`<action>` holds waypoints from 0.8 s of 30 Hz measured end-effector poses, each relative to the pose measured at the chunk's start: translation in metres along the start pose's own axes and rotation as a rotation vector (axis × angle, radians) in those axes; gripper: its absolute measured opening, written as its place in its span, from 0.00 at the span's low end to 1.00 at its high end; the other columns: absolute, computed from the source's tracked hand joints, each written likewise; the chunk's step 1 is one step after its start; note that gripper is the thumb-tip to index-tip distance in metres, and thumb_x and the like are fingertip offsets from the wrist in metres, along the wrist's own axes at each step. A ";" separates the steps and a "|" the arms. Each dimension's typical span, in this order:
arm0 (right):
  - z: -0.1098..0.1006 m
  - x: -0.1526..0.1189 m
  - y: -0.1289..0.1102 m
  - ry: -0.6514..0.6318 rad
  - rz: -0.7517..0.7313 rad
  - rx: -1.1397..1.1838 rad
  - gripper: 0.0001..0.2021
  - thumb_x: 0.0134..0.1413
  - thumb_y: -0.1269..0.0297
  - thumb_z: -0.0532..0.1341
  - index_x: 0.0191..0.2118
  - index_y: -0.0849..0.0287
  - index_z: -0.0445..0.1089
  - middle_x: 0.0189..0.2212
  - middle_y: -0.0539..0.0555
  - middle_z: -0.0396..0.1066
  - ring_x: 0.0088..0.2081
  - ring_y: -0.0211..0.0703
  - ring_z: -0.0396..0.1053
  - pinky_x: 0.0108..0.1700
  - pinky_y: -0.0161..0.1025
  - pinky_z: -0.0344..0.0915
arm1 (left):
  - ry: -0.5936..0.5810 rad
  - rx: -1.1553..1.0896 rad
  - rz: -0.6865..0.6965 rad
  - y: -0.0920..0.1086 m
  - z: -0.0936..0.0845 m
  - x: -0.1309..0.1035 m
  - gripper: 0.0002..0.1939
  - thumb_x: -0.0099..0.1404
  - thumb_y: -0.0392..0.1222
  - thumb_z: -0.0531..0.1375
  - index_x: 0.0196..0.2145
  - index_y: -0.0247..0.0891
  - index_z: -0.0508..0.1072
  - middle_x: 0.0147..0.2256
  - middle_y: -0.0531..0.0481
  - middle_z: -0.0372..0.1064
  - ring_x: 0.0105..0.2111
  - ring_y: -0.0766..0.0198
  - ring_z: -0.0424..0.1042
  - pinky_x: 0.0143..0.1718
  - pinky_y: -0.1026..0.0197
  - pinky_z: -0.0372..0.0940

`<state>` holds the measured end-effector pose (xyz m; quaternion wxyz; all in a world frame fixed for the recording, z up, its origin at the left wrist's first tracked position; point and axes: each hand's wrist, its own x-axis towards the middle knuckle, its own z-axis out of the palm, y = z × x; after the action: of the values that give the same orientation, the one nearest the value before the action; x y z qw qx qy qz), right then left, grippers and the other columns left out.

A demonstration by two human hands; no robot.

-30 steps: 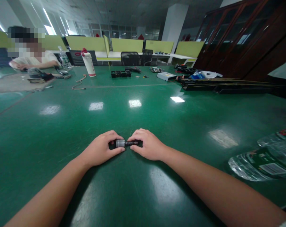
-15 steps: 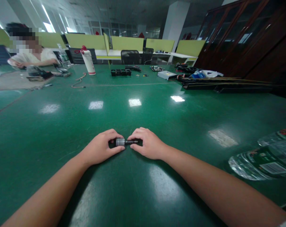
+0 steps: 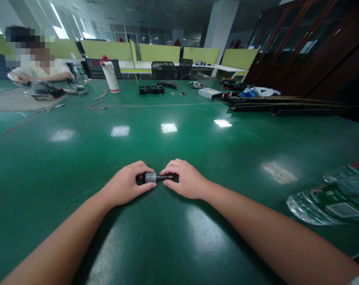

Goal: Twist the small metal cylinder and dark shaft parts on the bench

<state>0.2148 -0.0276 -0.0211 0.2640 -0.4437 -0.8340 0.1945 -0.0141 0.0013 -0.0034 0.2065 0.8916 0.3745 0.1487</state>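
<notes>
A small metal part (image 3: 150, 177), with a grey cylinder at its left and a thin dark threaded shaft pointing right, lies level just above or on the green table (image 3: 167, 150). My left hand (image 3: 128, 183) grips the cylinder between thumb and fingers. At the shaft's end, my right hand (image 3: 184, 179) pinches the part with thumb and fingertips. The two hands face each other, a narrow gap between their fingertips. Part of the cylinder's left end is hidden within the left hand.
Clear plastic bottles (image 3: 330, 204) lie at the right edge. Farther back stand a white bottle with a red cap (image 3: 110, 76), a black tray (image 3: 151, 90) and a white box (image 3: 209, 93). A person (image 3: 40, 71) sits at the far left.
</notes>
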 end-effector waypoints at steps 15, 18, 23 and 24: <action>0.001 0.000 0.001 0.003 -0.007 -0.002 0.09 0.53 0.68 0.65 0.42 0.57 0.76 0.39 0.53 0.74 0.42 0.44 0.67 0.48 0.43 0.60 | -0.009 -0.005 -0.003 0.001 0.000 0.001 0.16 0.63 0.51 0.61 0.44 0.40 0.76 0.39 0.48 0.71 0.37 0.59 0.70 0.40 0.59 0.64; 0.001 0.000 0.002 0.005 -0.010 -0.002 0.09 0.53 0.68 0.65 0.42 0.57 0.76 0.39 0.53 0.74 0.42 0.44 0.67 0.47 0.43 0.60 | -0.011 -0.008 -0.002 -0.001 0.000 0.001 0.16 0.63 0.51 0.62 0.44 0.40 0.76 0.39 0.48 0.71 0.37 0.59 0.70 0.40 0.59 0.64; 0.001 0.000 0.001 0.005 -0.006 -0.001 0.09 0.53 0.68 0.65 0.42 0.57 0.76 0.39 0.53 0.74 0.42 0.44 0.67 0.47 0.43 0.60 | -0.009 -0.006 -0.001 -0.001 0.000 0.000 0.16 0.63 0.52 0.62 0.44 0.40 0.75 0.39 0.48 0.71 0.37 0.59 0.70 0.40 0.59 0.64; 0.001 0.000 0.001 0.005 -0.008 0.000 0.09 0.53 0.69 0.65 0.42 0.57 0.76 0.38 0.53 0.74 0.42 0.44 0.67 0.47 0.43 0.60 | -0.009 -0.006 0.001 0.000 0.000 0.000 0.17 0.63 0.52 0.62 0.44 0.40 0.75 0.39 0.48 0.71 0.37 0.59 0.70 0.40 0.59 0.64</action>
<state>0.2147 -0.0271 -0.0219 0.2668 -0.4410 -0.8351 0.1923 -0.0143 0.0014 -0.0038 0.2107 0.8918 0.3729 0.1457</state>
